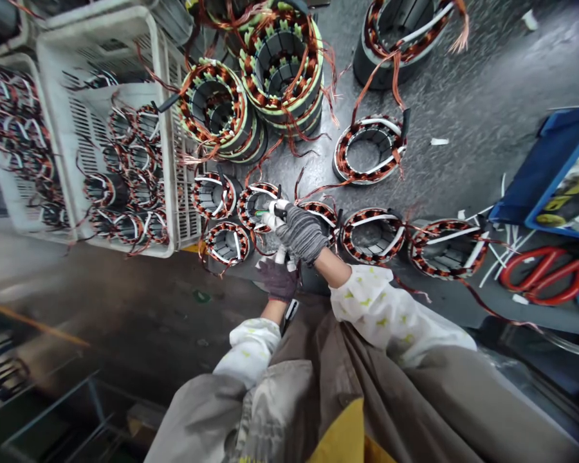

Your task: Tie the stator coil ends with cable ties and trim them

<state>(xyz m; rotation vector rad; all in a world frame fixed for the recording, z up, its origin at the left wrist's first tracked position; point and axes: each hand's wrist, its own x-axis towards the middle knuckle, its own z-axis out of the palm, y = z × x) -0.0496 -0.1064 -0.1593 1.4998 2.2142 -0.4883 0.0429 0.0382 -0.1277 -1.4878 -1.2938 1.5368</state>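
Observation:
My right hand [302,233], in a grey striped glove with white fingertips, reaches over the near edge of the bench. Its fingers are closed at a copper-wound stator [258,204], where a small greenish, thin item shows at the fingertips, too small to name. Just below is my left hand [276,278] in a dark purple glove, white at the fingertips, its fingers drawn together close to the right hand. What it grips, if anything, is hidden. Another stator [322,215] is partly covered by my right hand, and a smaller stator [228,243] stands to the left.
Stacked stators [282,64] with loose copper leads stand at the back. A white crate [168,128] of stators is on the left. More stators [372,236] line the front edge. Red-handled scissors [545,273], white sleeves and a blue bin [521,193] lie right.

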